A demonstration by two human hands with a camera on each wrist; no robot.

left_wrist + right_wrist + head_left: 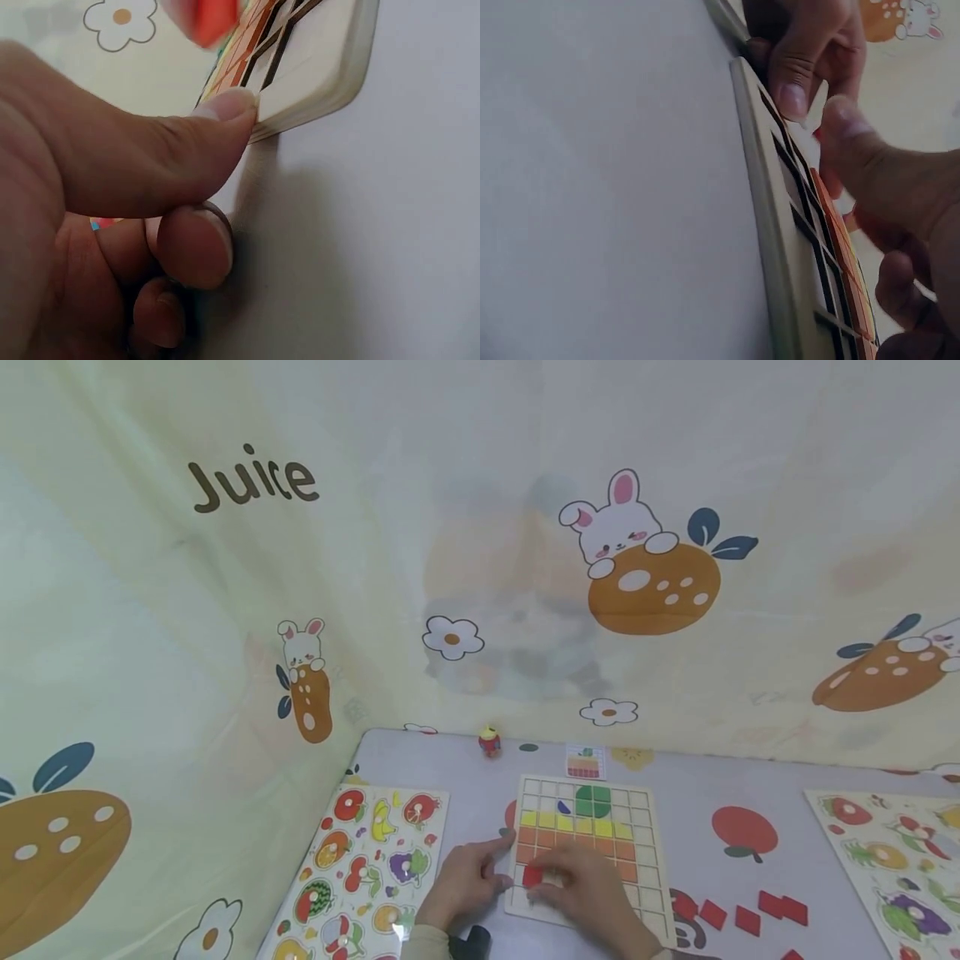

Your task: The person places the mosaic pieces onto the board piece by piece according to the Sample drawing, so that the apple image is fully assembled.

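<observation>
A wooden grid board [660,877] lies on the table, with yellow and orange tile rows, a green rounded shape and a small blue piece. My right hand [588,889] is over its lower left part and pinches a red square tile [531,877] at the left column. In the left wrist view that red tile [214,22] is blurred above the board. My left hand [468,881] is at the board's left edge. Its thumb [225,112] touches the near corner, while the other fingers curl below. The right thumb [847,124] partly hides the tile in the right wrist view.
Several loose red tiles [747,920] lie right of the board. A small pattern card [585,762] and a toy figure [490,742] stand behind it. Fruit puzzle boards flank it at left [367,843] and right [862,835]. A printed curtain [510,568] hangs behind.
</observation>
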